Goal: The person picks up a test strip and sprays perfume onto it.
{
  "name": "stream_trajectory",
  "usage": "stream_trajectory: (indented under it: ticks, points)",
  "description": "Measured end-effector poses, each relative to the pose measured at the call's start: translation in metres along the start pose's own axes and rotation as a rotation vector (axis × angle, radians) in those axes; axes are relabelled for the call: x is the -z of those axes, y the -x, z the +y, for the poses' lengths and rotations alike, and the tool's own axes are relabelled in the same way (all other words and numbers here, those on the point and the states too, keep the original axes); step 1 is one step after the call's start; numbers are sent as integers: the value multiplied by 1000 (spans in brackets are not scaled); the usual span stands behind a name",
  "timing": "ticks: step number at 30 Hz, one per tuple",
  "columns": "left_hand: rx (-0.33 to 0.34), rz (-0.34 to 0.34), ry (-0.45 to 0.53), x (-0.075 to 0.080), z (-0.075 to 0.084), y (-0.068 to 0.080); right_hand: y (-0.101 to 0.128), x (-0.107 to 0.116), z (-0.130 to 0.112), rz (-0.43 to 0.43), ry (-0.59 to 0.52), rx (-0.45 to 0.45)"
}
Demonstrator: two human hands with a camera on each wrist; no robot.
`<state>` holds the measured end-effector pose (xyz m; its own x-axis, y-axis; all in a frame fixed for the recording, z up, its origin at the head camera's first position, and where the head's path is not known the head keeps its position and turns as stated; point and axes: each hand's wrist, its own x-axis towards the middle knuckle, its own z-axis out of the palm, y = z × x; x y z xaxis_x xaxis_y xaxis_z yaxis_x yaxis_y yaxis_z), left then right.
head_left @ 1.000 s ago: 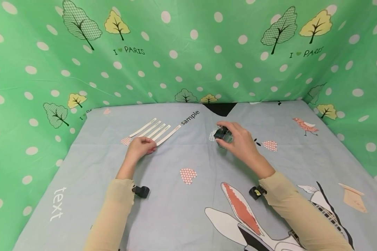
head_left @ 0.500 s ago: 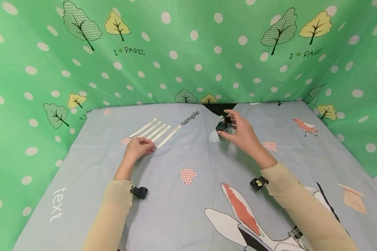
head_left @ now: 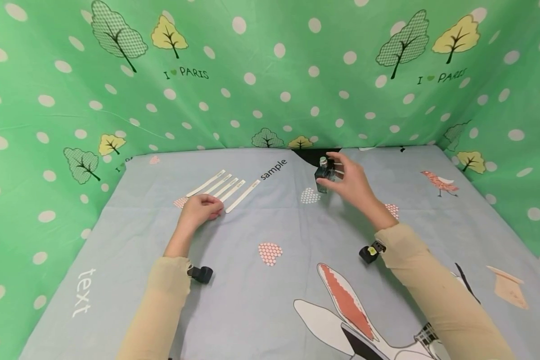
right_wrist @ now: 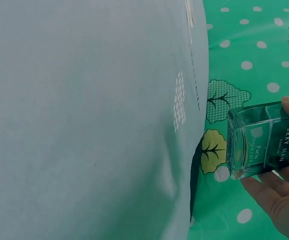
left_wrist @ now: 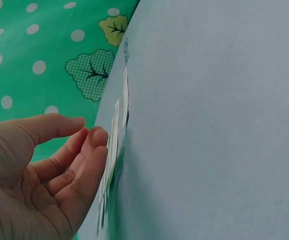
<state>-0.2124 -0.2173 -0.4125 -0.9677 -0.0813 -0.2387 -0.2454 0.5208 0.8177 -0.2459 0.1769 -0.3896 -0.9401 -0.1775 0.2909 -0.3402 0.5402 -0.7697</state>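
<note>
My right hand holds a square glass perfume bottle upright between thumb and fingers, toward the back of the table. In the right wrist view the perfume bottle shows clear glass at its base, dark green above and printed lettering, including "SEXY MAN". My left hand hovers by the near ends of several white paper strips with small printed labels, set out side by side. Its fingers are loosely curled with nothing between them. The rightmost paper strip lies apart, just beyond the left fingertips.
A grey-blue printed cloth covers the table, with hearts, a rabbit and lettering on it. Green dotted curtains hang behind and at both sides. A small black camera is strapped to each wrist.
The perfume bottle went from tilted to upright and moved slightly back and right in my right hand. My left hand came away from the rightmost strip, whose near end now shows fully.
</note>
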Motion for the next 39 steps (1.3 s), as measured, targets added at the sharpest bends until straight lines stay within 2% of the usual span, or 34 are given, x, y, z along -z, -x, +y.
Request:
stream_trajectory:
  ticks: [6,18,30,39]
  points:
    - [7,0,-28,0,3,0,-2,0,6,-11,-21,-32]
    - [-13,15,-58,-3,6,-1,0,-1,16,-112,-219,-149]
    - [-49,10,-40,-4,6,-1,4,-4,29,-137,-226,-178]
    - [-41,6,-32,-4,5,-1,5,-6,36,-132,-284,-176]
